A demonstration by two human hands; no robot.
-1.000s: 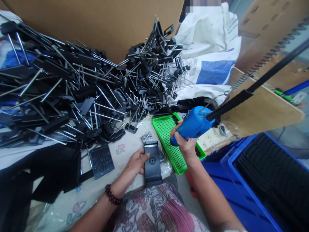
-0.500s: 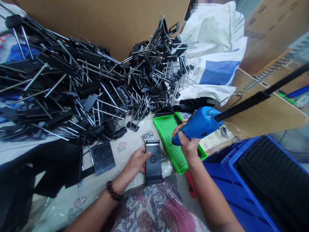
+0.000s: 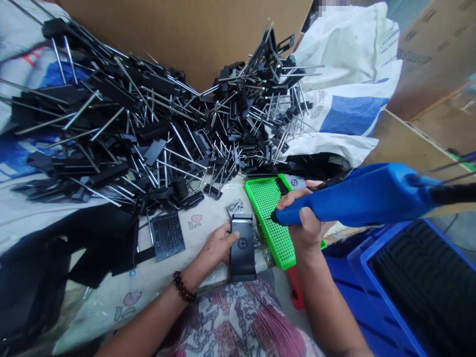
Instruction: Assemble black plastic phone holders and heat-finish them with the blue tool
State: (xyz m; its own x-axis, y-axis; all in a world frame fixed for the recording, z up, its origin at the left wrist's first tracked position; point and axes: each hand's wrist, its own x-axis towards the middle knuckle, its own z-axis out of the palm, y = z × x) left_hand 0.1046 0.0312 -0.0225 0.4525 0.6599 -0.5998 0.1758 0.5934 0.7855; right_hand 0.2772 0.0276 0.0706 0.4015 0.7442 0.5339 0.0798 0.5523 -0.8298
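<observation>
My left hand [image 3: 219, 243], a beaded bracelet at its wrist, grips the left side of a black plastic part [image 3: 242, 253] with a round mark on its face, close to my lap. Wrapped round a blue power screwdriver [image 3: 349, 196], my right hand [image 3: 307, 225] holds it almost level, its dark tip pointing left over a green perforated tray [image 3: 267, 218]. Small black pieces [image 3: 283, 186] lie at the tray's far end. Between the black part and the tray is a clear bag of small metal pieces [image 3: 238, 208].
A large heap of black parts with metal rods [image 3: 167, 114] fills the back. A ribbed black plate [image 3: 168, 237] lies left of my left hand. At the right stands a blue crate [image 3: 366, 258] of black items. A cardboard sheet [image 3: 193, 39] rises behind.
The screwdriver has swung from a slanted pose to nearly level, its body now reaching further right. The whole view has shifted, moving the scene slightly rightward. My left hand keeps its hold.
</observation>
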